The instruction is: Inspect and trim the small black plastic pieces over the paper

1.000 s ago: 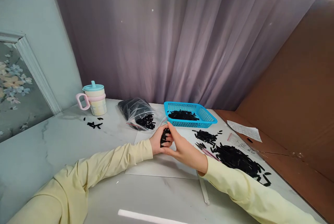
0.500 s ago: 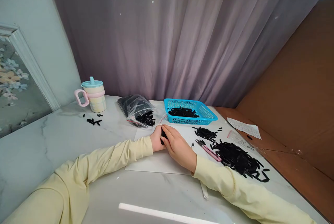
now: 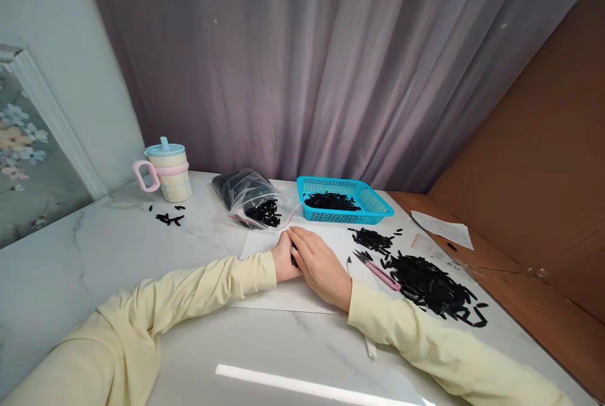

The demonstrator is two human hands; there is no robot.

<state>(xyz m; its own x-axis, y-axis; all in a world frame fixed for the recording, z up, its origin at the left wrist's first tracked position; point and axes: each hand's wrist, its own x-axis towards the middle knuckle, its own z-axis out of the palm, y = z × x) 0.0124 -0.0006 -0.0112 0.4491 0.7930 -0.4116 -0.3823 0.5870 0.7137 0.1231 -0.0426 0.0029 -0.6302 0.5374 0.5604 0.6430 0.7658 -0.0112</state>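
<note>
My left hand and my right hand press together over a white sheet. Between the palms a little of some small black oblong pieces shows; the rest of them is hidden. The right hand's fingers lie closed over the left hand, whose own fingers are mostly covered. Just behind the hands, a clear zip bag lies open with more black pieces at its mouth. A blue basket behind and to the right holds a layer of such pieces.
To the right lie pink-handled thread snips, a small black heap and a larger black heap. A lidded cup stands at the back left near several loose pieces. Printed paper rests by the brown panel at right.
My right hand has closed further over the left, so less of the black pieces shows between them. The view has shifted slightly; the things on the table stay put.
</note>
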